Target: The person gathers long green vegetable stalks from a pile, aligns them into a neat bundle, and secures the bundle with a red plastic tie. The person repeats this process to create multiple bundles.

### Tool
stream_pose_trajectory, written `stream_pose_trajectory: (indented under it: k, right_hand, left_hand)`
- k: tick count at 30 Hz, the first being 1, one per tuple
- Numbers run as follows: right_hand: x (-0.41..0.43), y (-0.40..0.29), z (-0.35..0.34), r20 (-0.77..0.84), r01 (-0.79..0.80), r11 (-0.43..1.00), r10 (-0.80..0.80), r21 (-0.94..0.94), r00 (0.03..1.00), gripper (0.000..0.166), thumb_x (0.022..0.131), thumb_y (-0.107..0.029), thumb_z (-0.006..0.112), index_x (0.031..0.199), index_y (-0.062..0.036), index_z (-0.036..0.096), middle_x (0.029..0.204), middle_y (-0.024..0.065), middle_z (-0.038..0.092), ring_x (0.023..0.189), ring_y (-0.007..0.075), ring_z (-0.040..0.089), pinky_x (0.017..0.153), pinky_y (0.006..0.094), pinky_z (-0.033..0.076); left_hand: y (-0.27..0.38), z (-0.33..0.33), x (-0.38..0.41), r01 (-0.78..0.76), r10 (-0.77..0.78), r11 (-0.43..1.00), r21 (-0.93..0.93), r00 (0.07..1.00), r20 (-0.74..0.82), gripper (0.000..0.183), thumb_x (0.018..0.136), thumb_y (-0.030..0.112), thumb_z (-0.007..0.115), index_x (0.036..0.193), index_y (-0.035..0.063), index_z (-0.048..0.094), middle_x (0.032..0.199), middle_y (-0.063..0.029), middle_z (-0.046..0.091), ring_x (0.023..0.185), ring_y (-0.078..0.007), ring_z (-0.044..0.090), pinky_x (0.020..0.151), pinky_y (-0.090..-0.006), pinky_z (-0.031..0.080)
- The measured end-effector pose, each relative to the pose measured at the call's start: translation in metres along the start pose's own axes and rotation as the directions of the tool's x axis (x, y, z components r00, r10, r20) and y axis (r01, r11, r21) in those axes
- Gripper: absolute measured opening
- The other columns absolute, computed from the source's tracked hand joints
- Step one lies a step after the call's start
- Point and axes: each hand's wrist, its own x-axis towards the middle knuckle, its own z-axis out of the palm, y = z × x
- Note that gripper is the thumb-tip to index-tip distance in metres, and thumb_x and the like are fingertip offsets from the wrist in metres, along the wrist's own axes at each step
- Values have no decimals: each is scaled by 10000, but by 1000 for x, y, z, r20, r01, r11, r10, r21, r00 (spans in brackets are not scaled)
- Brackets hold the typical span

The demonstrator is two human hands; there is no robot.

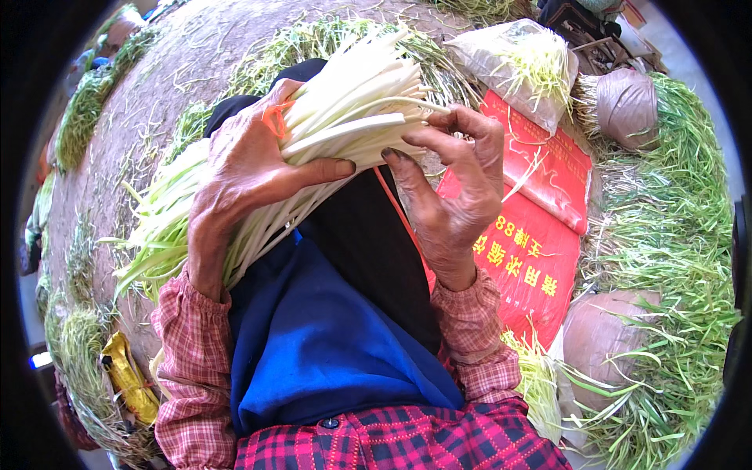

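My left hand (pixel 252 158) is wrapped around a thick bundle of chives (pixel 352 88), with the thumb lying across the white stems. An orange tie (pixel 277 119) shows beside this hand's fingers. The bundle slants over my lap, white stem ends toward the upper right and yellow-green leaf ends toward the lower left. My right hand (pixel 458 182) is at the stem ends, its fingers apart and bent, the fingertips touching or very close to the outer stalks. A firm grip on any stalk is not visible there. Below the bundle is a blue cloth (pixel 329 341) over my lap.
A red printed sack (pixel 529 258) lies to the right, with a pale sack (pixel 470 53) bearing loose chives beyond. Brown-wrapped bundles (pixel 625 106) and heaped green leaves (pixel 664 235) line the right side. Trimmings (pixel 329 35) lie ahead. A yellow packet (pixel 129 379) is at left.
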Motion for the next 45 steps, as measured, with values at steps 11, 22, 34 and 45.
stream_pose_trajectory:
  k: [11, 22, 34, 45]
  right_hand:
    - [8, 2, 7, 87, 172, 919, -151, -355, 985, 276, 614, -154, 842, 874, -198, 761, 963, -17, 617, 919, 221, 550, 798, 378, 391]
    - [12, -1, 10, 130, 239, 880, -203, -410, 970, 194, 623, -164, 788, 781, -172, 676, 848, -48, 609, 881, 171, 587, 772, 367, 369]
    - [11, -5, 3, 183, 270, 864, -210, -424, 960, 193, 615, -121, 770, 783, -127, 676, 805, -18, 650, 832, 184, 624, 777, 364, 402]
    - [17, 10, -18, 55, 119, 964, -109, -238, 993, 165, 713, -21, 768, 853, -67, 694, 894, 39, 696, 919, 236, 648, 782, 372, 462]
  left_hand:
    - [-2, -1, 0, -37, 43, 995, 96, 997, -62, 669, 687, 303, 883, 1211, 26, 572, 1081, -60, 657, 1007, -149, 618, 919, -303, 471]
    - [-12, -3, 0, -37, 55, 972, 232, 996, -74, 656, 726, 377, 849, 1214, 34, 574, 1060, -66, 659, 989, -160, 623, 898, -312, 474]
    - [5, -1, 2, 2, 5, 988, 153, 999, -47, 639, 760, 307, 799, 1286, 23, 572, 1130, -43, 608, 1041, -156, 588, 939, -299, 442]
    - [5, 1, -2, 6, 12, 980, 198, 996, -90, 569, 779, 258, 763, 1271, 29, 592, 1129, -18, 591, 1023, -159, 587, 929, -301, 438]
